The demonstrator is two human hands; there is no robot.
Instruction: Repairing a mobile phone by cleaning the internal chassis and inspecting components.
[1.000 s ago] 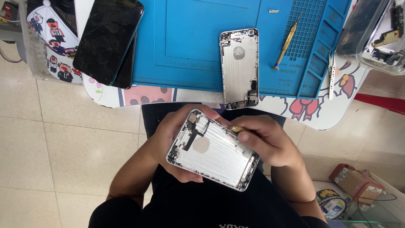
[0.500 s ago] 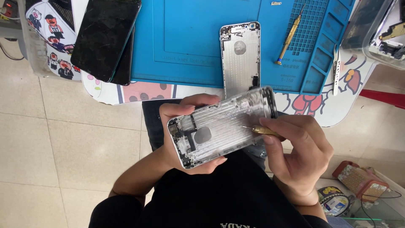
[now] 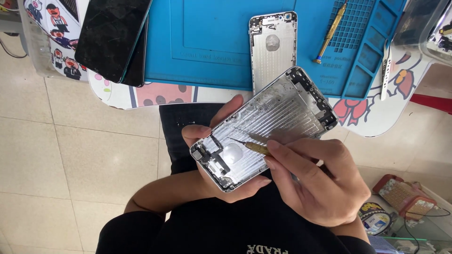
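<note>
My left hand (image 3: 221, 155) cradles an opened silver phone housing (image 3: 273, 117), inside facing up, tilted with its far end toward the upper right. My right hand (image 3: 320, 181) grips a small brass screwdriver (image 3: 252, 146) whose tip touches the housing's inner plate near the small parts at its lower left end. A second silver phone back (image 3: 273, 51) lies flat on the blue work mat (image 3: 212, 37).
Two dark phones with a cracked screen on top (image 3: 113, 37) rest at the mat's left edge. Another brass screwdriver (image 3: 329, 33) lies on the mat's grid section. A clear container (image 3: 423, 28) stands at the upper right. Small boxes (image 3: 405, 197) sit on the floor to the right.
The housing has swung in my left hand, its far end now pointing upper right. My right hand has brought the screwdriver tip onto the inner plate.
</note>
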